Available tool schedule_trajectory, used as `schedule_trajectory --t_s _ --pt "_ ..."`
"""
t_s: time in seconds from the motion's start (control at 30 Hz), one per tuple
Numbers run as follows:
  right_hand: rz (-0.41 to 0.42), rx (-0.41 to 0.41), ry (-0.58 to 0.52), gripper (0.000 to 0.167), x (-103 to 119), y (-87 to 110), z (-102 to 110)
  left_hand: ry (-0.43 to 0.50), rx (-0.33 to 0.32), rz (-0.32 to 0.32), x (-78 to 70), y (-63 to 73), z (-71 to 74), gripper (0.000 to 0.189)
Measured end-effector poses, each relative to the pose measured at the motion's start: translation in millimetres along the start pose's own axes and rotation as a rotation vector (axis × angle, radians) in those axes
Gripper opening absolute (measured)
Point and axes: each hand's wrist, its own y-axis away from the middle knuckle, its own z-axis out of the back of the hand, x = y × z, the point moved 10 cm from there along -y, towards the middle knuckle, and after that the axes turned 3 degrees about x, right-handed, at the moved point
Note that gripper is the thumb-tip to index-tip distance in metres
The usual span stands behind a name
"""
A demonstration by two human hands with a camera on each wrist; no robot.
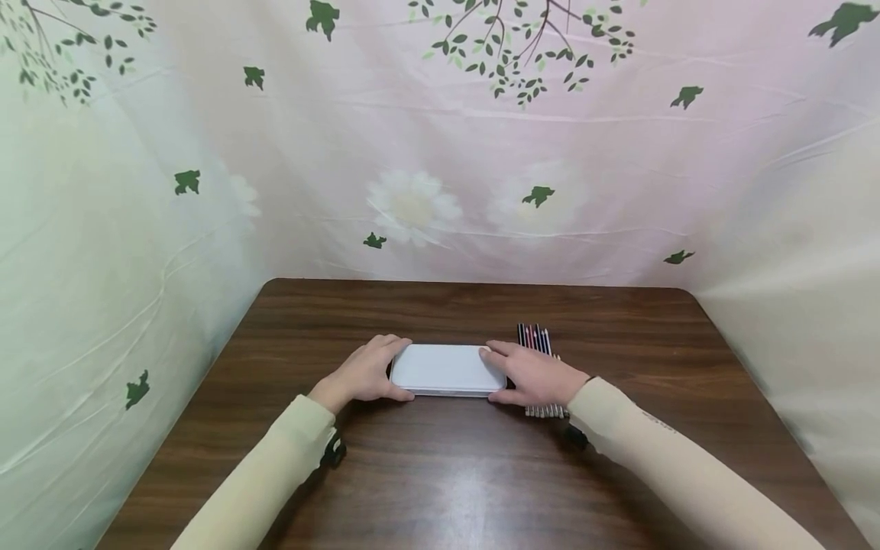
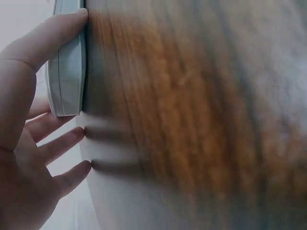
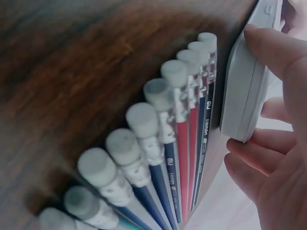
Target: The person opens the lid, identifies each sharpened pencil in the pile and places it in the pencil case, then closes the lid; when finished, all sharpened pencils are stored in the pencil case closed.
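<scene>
A flat, rounded white case (image 1: 443,370) lies lengthwise across the table in front of me. My left hand (image 1: 374,370) grips its left end, thumb on the near side and fingers toward the far side. In the left wrist view the thumb lies over the edge of the case (image 2: 67,81), while the lower fingers reach past its end to the tabletop. The other end is held by my right hand (image 1: 536,374), its thumb along the near side. A seam runs along the side of the case (image 3: 244,91) in the right wrist view.
Several pencils (image 3: 163,163) with white erasers, in dark blue, red and teal, lie in a row right of the case, partly under my right hand and wrist. The brown wooden table (image 1: 440,473) meets a patterned cloth backdrop (image 1: 454,153) behind and at both sides.
</scene>
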Motion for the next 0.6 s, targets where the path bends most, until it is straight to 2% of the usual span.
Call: schedule_trajectory --t_s 0.3,0.6 --pt "0.041 0.081 -0.105 0.073 -3.0 -8.9 3.3 0.007 -0.023 -0.029 0.6 -2.2 1.2 0.099" --pt "0.146 0.078 -0.051 0.061 -0.6 -17.1 9.8 -0.002 -0.034 -0.047 -3.9 -4.0 3.8 0.098"
